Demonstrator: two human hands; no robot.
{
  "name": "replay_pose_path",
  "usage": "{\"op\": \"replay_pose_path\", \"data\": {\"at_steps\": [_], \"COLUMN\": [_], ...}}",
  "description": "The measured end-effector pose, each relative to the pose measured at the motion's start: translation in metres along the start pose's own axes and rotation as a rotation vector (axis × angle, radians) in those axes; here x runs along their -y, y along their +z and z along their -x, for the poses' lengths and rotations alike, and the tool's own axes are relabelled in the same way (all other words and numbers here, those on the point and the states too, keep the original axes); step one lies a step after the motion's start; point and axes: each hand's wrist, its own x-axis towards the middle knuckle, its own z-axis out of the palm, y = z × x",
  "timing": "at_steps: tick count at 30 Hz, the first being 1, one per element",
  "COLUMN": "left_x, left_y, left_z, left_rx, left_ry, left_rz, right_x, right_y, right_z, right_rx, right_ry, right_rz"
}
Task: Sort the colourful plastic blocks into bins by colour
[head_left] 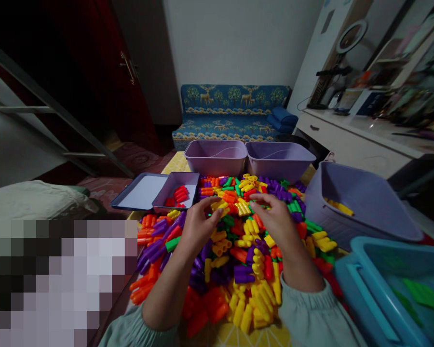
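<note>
A big heap of plastic peg blocks (pixel 238 250) in yellow, orange, red, purple and green covers the table in front of me. My left hand (pixel 198 226) rests on the heap with its fingers curled around a yellow block (pixel 220 206). My right hand (pixel 275 219) lies just to the right, fingers bent down onto the yellow and green pieces, thumb reaching toward the left hand. What sits under its fingertips is hidden.
Two lilac tubs (pixel 217 156) (pixel 280 159) stand behind the heap. A small lilac tray (pixel 168 193) holding red blocks and a flat lid (pixel 139 193) lie at the left. A tilted lilac bin (pixel 361 202) with yellow pieces and a blue bin (pixel 394 284) are at the right.
</note>
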Motion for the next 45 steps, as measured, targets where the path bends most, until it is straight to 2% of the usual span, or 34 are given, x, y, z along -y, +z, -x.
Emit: {"op": "replay_pose_path", "data": {"at_steps": [3, 5, 7, 12, 18, 22, 27, 30, 33, 36, 39, 41, 45], "left_x": [0.001, 0.002, 0.002, 0.006, 0.007, 0.005, 0.003, 0.000, -0.007, -0.016, -0.020, -0.018, -0.009], "left_y": [-0.001, -0.001, -0.001, 0.000, 0.001, 0.004, 0.007, 0.007, 0.006, 0.008, 0.012, 0.017, 0.024], "left_z": [0.000, 0.000, 0.000, 0.001, 0.001, 0.001, 0.002, 0.002, 0.004, 0.007, 0.012, 0.013, 0.014], "left_rx": [-0.025, -0.037, -0.050, -0.042, -0.018, -0.015, -0.009, -0.042, -0.074, -0.052, 0.040, 0.128, 0.270], "left_ry": [0.046, 0.079, 0.134, 0.228, 0.246, 0.259, 0.292, 0.307, 0.339, 0.348, 0.348, 0.373, 0.459], "left_rz": [-0.155, -0.206, -0.272, -0.360, -0.373, -0.348, -0.290, -0.257, -0.182, -0.095, -0.047, -0.083, -0.274], "right_x": [-0.011, -0.014, -0.014, -0.013, -0.014, -0.012, -0.011, -0.009, -0.005, 0.002, 0.010, 0.017, 0.036], "right_y": [0.004, 0.003, 0.003, 0.005, 0.008, 0.011, 0.012, 0.012, 0.014, 0.015, 0.015, 0.013, 0.001], "right_z": [0.002, 0.003, 0.004, 0.005, 0.007, 0.008, 0.008, 0.005, 0.004, 0.004, 0.006, 0.007, 0.006], "right_rx": [-0.017, 0.041, 0.095, 0.132, 0.215, 0.280, 0.284, 0.231, 0.157, 0.075, 0.039, -0.013, -0.270], "right_ry": [-0.128, -0.115, -0.092, -0.051, -0.109, -0.102, -0.073, -0.059, -0.075, 0.023, 0.156, 0.194, 0.156], "right_rz": [0.496, 0.675, 0.759, 0.807, 0.784, 0.761, 0.735, 0.570, 0.260, -0.096, -0.413, -0.602, -0.929]}}
